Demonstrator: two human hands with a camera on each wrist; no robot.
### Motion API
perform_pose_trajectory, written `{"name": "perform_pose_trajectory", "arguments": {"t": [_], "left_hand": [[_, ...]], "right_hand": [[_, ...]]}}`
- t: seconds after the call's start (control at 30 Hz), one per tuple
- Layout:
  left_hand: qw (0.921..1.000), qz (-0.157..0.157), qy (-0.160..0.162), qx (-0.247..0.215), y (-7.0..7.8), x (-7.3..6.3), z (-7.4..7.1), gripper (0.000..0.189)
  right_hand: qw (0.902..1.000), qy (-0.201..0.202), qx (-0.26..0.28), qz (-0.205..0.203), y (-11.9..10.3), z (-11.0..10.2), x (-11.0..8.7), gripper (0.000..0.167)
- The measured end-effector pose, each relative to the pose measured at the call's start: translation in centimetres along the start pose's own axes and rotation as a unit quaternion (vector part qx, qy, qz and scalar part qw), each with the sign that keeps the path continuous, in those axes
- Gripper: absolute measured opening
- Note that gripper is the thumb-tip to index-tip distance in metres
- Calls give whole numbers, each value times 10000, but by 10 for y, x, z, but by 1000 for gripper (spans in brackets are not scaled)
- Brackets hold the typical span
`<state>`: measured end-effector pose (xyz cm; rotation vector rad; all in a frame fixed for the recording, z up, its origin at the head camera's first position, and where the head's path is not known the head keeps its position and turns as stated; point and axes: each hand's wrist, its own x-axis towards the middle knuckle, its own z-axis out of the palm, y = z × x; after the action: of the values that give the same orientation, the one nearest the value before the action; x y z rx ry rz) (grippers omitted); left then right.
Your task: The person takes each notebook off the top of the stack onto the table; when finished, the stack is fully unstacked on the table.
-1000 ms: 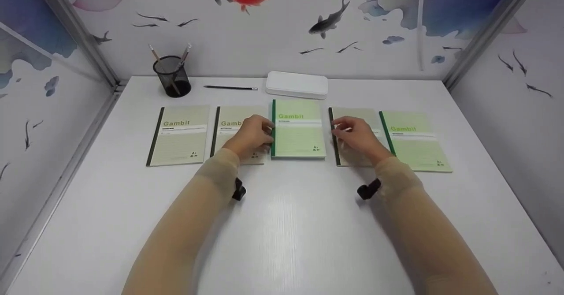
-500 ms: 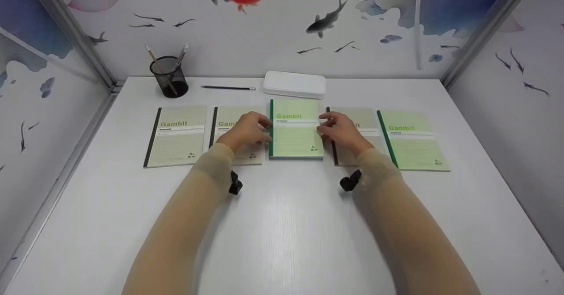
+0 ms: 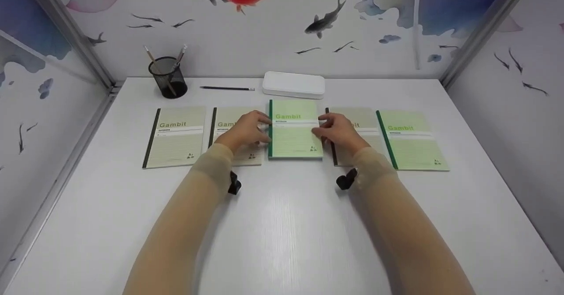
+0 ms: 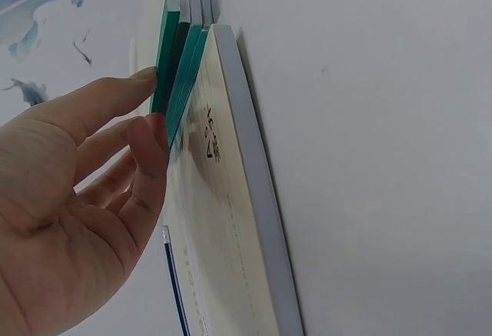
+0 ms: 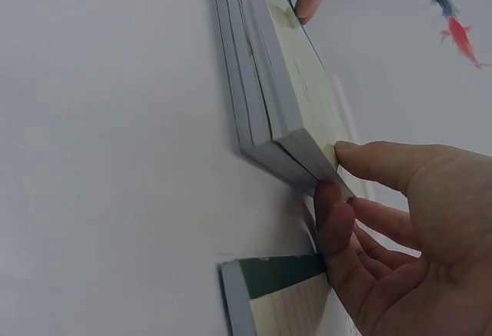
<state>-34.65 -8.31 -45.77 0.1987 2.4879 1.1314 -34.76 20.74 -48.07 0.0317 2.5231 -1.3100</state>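
Observation:
In the head view, a light green notebook (image 3: 294, 140) with a green spine lies on top of a short stack at the middle of the table. My left hand (image 3: 245, 129) is at its spine side; in the left wrist view the thumb (image 4: 127, 90) and curled fingertips pinch the spine edge. On the opposite edge, my right hand (image 3: 343, 129) pinches the top notebook, thumb (image 5: 369, 155) on the cover and fingers beneath. The layered page edges (image 5: 250, 67) of the stack show in the right wrist view. Beside the hands lie beige notebooks, partly covered by them.
A beige notebook (image 3: 175, 149) lies at the far left and a light green notebook (image 3: 416, 149) at the far right. Behind stand a black mesh cup (image 3: 169, 81) with pencils and a white case (image 3: 294, 84). A dark pencil (image 3: 227, 88) lies between them.
My right hand has moved left from above the beige notebook to the stack's right edge, and its thumb now rests on the top cover. My left hand has stayed at the spine.

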Motion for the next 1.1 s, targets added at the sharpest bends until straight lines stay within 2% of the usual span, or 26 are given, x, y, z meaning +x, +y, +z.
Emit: {"name": "perform_pose_trajectory", "arguments": {"t": [0.2, 0.33, 0.57, 0.8, 0.93, 1.1], "left_hand": [[10000, 81, -6, 9, -1, 0, 2, 61], [9992, 260, 50, 284, -1, 0, 5, 60], [9963, 504, 107, 691, -5, 0, 5, 57], [9959, 478, 25, 767, -9, 3, 3, 67], [9936, 633, -34, 935, -10, 5, 2, 64], [9939, 554, -8, 955, -7, 5, 2, 63]], "right_hand": [[9995, 38, 130, 279, -3, 0, -1, 60], [9988, 86, 246, 410, -3, -2, -1, 60], [9985, 108, 512, 187, 0, -1, 2, 58], [9975, 169, 677, 85, 9, -4, 2, 57], [9967, 165, 793, -4, 14, -11, -2, 54], [9922, 90, 1234, 132, 17, -20, -10, 54]]}}
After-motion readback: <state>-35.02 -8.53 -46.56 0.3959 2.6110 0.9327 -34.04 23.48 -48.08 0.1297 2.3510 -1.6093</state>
